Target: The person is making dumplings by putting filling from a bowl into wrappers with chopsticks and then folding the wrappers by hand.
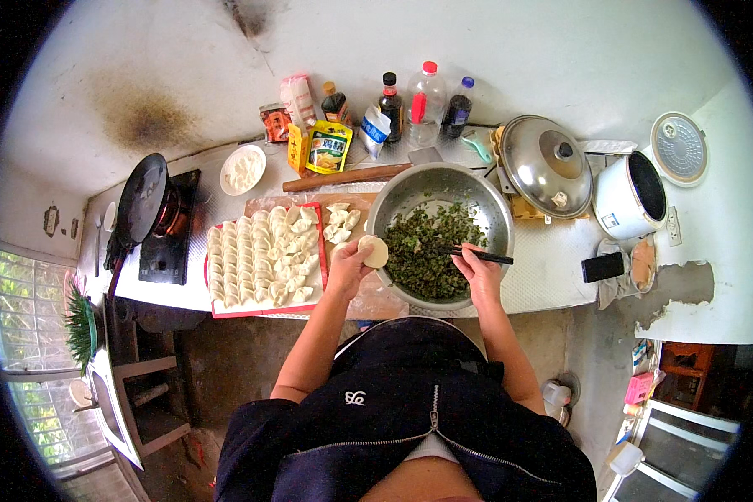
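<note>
My left hand holds a round dumpling wrapper at the left rim of a large metal bowl. Chopped green filling lies in the bowl. My right hand grips dark chopsticks over the bowl's right side, their tips at the filling. Left of the bowl, rows of folded dumplings cover much of a red-rimmed white board. A few more shaped pieces sit on the wooden board between that board and the bowl. A wooden rolling pin lies behind them.
At the left, a black wok rests tilted on an induction cooker, near a white bowl. Bottles and seasoning packets line the wall. A domed lid, a white pot and a phone are at the right.
</note>
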Demonstrator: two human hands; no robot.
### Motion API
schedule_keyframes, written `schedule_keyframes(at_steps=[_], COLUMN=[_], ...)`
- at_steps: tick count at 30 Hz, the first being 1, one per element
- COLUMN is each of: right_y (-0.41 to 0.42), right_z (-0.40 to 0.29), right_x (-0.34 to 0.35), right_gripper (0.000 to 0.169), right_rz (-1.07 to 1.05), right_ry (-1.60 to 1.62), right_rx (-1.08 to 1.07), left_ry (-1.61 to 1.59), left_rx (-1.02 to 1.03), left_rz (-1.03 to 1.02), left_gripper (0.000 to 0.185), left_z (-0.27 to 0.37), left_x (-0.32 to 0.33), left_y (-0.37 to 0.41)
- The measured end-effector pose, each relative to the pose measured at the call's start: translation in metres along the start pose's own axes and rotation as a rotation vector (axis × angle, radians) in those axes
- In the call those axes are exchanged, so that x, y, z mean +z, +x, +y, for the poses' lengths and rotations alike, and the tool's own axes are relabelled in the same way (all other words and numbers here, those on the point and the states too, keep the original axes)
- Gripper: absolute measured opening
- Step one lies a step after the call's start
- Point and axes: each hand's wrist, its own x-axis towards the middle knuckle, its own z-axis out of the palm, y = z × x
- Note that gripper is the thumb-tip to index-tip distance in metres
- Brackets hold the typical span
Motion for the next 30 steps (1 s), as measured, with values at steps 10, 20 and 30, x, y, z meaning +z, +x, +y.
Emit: schedule_keyframes(at_steps=[10,20,30], right_y=[0.003,0.017,0.006], right_z=[-0.003,0.046,0.036], right_x=[0.003,-0.010,0.001], right_gripper=[0.023,0.020,0.020], right_rz=[-0.038,-0.082,-0.048], right_ry=[-0.139,-0.192,-0.101], right_rx=[-0.087,-0.059,0.095], left_ry=[-0.017,-0.029,-0.094], left_rx=[-0.023,-0.027,0.018], left_rz=[-0.001,0.006,0.059], left_gripper=[0.030,0.029,0.029], left_z=[0.002,-0.005,-0.006], left_x=[0.008,0.004,-0.007], left_y=[0.004,0.001,0.003])
